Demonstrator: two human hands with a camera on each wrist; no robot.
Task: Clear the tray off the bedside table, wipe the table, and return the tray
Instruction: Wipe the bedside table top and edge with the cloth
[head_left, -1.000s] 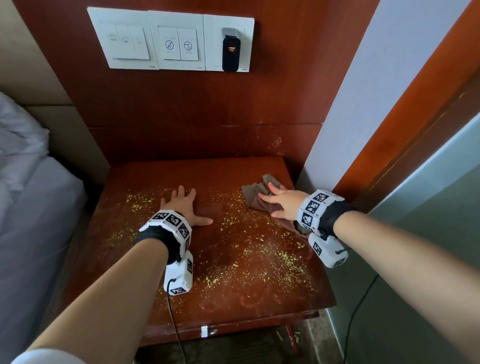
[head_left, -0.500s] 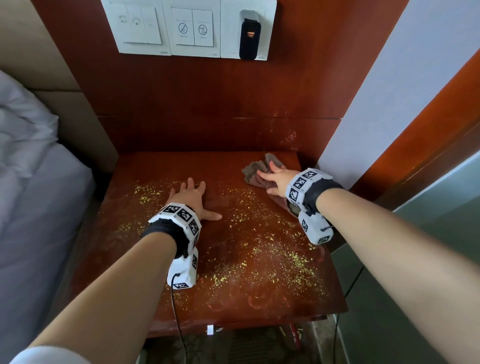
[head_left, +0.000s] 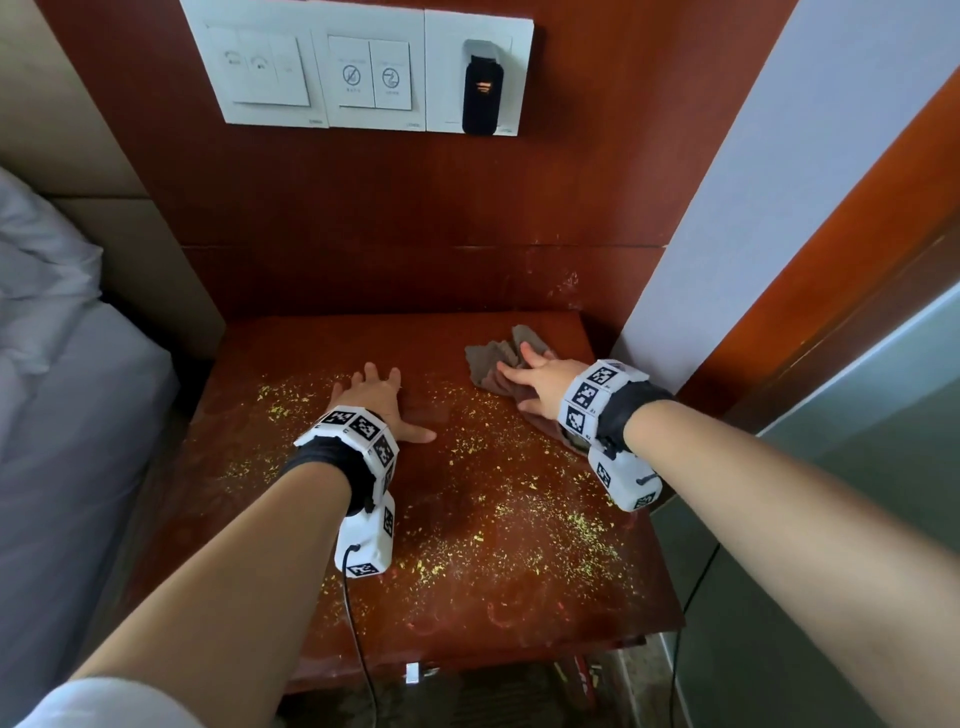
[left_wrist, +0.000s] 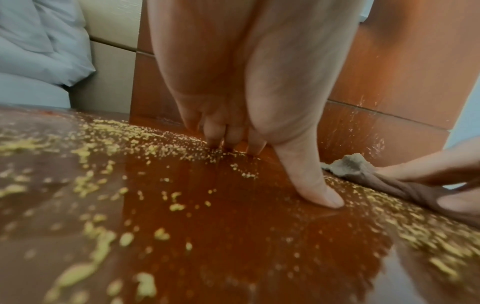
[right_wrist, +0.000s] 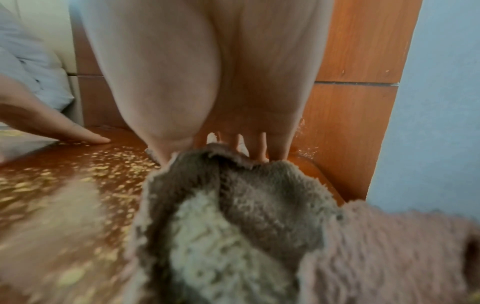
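At the far left lies the bed with grey-white sheets and a pillow (head_left: 57, 332), just beside the reddish-brown wooden bedside table (head_left: 519, 618), whose top is strewn with small yellow crumbs (head_left: 566, 525) from the left edge across to the near right corner. The left hand (head_left: 375, 401) rests flat on the tabletop left of centre, fingers straight and slightly spread, thumb stretched out to the right; it holds nothing and seems placed there as a brace, to steady the person leaning over the table. To its right, near the back right corner where the table meets the wooden wall panel and the pale wall, the right hand (head_left: 540, 383) presses down on a crumpled brown-grey fleecy cloth (head_left: 491, 358), its fingers extended over the fabric rather than curled round it, a hold that suits pushing the cloth across the surface. The cloth bunches under the palm and trails back toward the wrist. The wiping looks barely begun, since crumbs cover most of the top. The tray is in none of the views, so it appears already cleared off; where it was put cannot be told.
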